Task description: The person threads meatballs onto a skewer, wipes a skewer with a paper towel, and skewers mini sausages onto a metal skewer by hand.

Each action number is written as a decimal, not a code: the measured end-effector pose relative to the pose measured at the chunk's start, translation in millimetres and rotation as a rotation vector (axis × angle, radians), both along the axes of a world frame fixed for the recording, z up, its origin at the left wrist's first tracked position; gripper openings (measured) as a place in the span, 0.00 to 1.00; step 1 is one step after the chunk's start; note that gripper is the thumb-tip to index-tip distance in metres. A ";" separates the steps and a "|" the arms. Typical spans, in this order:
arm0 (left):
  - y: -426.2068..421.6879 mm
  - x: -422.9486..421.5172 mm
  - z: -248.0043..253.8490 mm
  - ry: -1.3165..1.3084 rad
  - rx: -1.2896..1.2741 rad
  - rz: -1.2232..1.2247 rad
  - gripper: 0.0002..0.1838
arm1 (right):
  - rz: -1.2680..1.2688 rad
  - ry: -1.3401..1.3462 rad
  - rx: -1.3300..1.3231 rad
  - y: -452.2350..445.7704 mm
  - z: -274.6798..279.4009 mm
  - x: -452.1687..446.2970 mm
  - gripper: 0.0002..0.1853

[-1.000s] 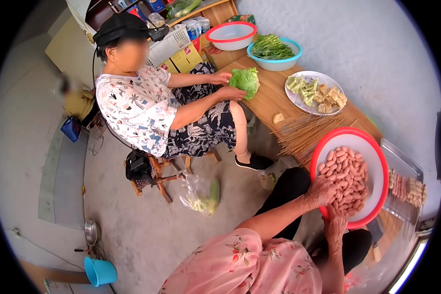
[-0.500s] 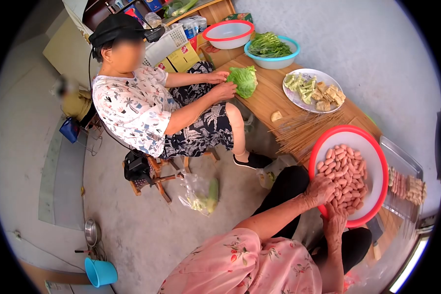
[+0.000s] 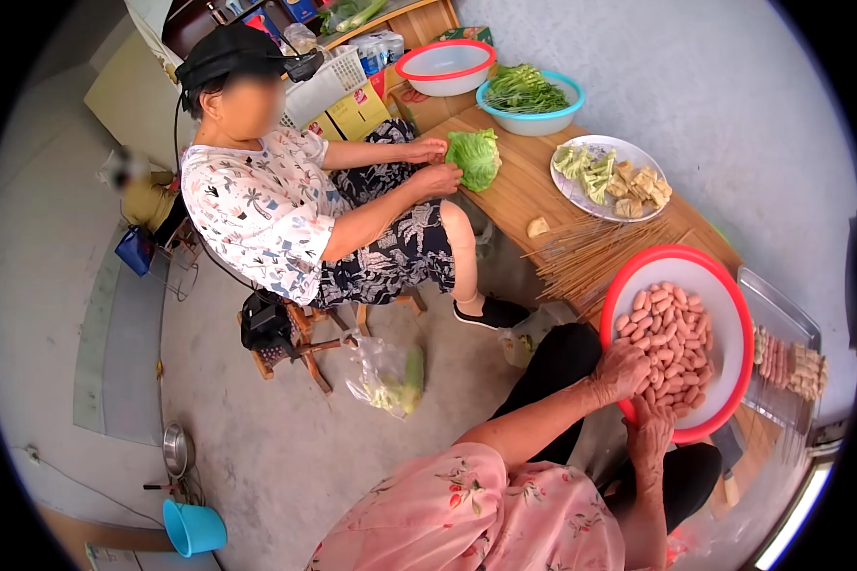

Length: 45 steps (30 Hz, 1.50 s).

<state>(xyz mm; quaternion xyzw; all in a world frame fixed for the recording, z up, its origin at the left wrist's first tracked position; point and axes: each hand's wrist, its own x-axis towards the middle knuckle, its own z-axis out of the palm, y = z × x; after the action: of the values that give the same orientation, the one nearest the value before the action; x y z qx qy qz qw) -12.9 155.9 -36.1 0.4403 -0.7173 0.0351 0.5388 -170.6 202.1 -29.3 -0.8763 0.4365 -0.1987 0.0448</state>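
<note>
A white basin with a red rim [image 3: 745, 347] holds many small pink sausages [image 3: 671, 328]. My left hand [image 3: 623, 371] is at the near left side of the basin, its fingers curled inward beside the sausages. Just below it, my right hand [image 3: 650, 430] comes up over the rim, fingers bent and close to the left one. Whatever lies between the fingers of either hand is too small and hidden to make out. Left of the basin, thin wooden skewers [image 3: 590, 259] lie in a loose pile on the wooden table [image 3: 505, 205].
A metal tray [image 3: 781, 295] with filled skewers lies right of the basin, near a knife [image 3: 730, 443]. Beyond the skewers stand a plate [image 3: 567, 193] of food pieces, a blue-rimmed basin [image 3: 533, 124] of greens and another red-rimmed basin [image 3: 445, 81]. A co-worker [image 3: 257, 205] holds lettuce [image 3: 473, 159].
The view has shifted slightly. My hands stay nearly in place at the basin's edge. The co-worker's hands have moved a little on the lettuce.
</note>
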 end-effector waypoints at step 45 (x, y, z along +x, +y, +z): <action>4.9 5.0 9.4 -0.057 0.094 0.017 0.09 | -0.039 0.026 0.064 1.4 3.9 4.2 0.31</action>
<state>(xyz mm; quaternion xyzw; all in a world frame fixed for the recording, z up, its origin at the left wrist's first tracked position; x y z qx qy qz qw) -7.9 160.8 -26.7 0.4703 -0.7293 0.0184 0.4967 -166.4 203.5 -25.3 -0.8684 0.4601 -0.1738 0.0632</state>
